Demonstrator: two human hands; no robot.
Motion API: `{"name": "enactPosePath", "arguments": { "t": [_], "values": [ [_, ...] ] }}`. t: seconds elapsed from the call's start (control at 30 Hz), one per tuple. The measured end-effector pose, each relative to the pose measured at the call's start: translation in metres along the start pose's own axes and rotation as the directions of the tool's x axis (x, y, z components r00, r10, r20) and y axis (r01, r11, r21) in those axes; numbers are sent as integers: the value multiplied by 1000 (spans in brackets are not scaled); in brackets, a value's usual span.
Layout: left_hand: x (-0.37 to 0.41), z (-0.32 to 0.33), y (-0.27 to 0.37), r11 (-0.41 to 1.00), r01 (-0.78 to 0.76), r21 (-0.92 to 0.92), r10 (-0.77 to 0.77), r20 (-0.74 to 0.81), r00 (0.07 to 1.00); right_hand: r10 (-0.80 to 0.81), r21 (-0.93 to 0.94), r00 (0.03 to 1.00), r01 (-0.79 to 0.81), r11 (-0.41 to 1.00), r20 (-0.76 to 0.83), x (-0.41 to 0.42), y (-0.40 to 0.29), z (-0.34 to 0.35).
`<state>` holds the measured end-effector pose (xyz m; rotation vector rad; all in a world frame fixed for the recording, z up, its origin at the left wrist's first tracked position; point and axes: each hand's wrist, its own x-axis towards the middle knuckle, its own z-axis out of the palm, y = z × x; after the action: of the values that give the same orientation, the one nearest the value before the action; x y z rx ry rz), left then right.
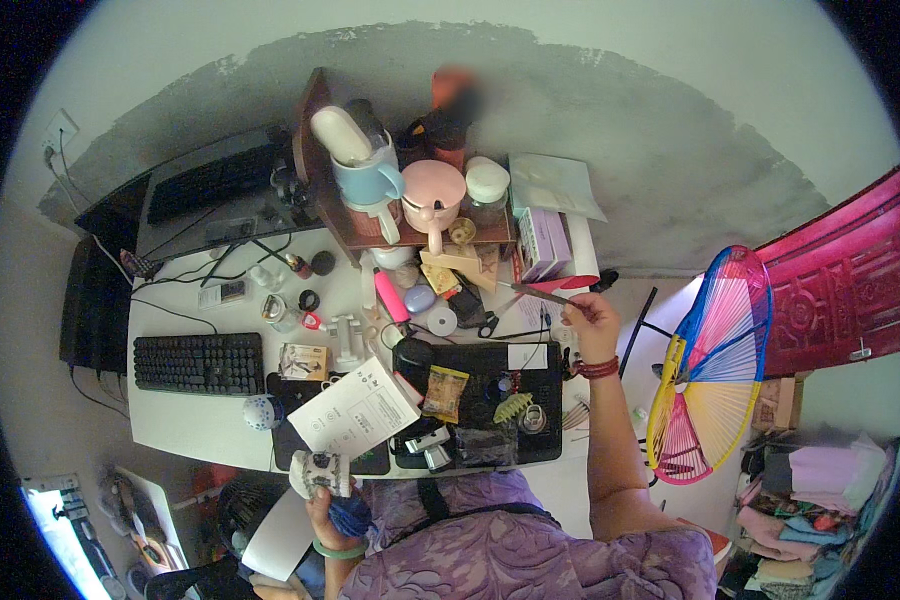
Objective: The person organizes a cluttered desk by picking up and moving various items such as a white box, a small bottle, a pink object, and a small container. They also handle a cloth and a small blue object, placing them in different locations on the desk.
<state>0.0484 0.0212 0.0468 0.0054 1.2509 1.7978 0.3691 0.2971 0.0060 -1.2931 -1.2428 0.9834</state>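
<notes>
My left hand [325,513], with a green bangle at the wrist, holds a white cylindrical object [318,474] with dark patterns at the desk's front edge. A bundled blue item [351,514] is at the same hand; whether I grip it is unclear. My raised right hand [594,322], with a red bracelet, pinches one end of a slim dark tool [538,293] that points left over the desk clutter. Its pale far end lies near a beige card-like piece [454,262]. Black-handled scissors [487,325] lie below the tool. Near my left hand is a white printed box [356,409].
On the white desk [187,420] are a black keyboard [199,363], a yellow snack packet [445,394] and a pink cylinder [391,295]. A wooden shelf [487,235] holds a blue mug [364,180] and pink lidded pot [433,195]. A colourful round mesh frame [709,367] stands at right.
</notes>
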Motion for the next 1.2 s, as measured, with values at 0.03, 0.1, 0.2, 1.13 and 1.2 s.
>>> {"name": "enactPosePath", "arguments": {
  "t": [0.03,0.1,0.2,1.13,1.2],
  "values": [
    [1,-2,-1,1000,1,7,-2,19,1000,48,137,998,-53,989,38,-2,-6,0],
    [2,-5,-4,1000,-14,11,14,-15,1000,54,234,989,-86,968,140,-8,-17,1],
    [0,-3,0,1000,4,25,-4,7,1000,72,357,975,-145,923,212,-14,-26,7],
    [-3,0,5,999,-38,19,39,-48,998,257,402,963,-204,893,-83,-23,57,84],
    [-2,-2,4,1000,-22,16,23,-40,999,265,477,954,-167,863,-143,-23,56,84]
  ]
}}
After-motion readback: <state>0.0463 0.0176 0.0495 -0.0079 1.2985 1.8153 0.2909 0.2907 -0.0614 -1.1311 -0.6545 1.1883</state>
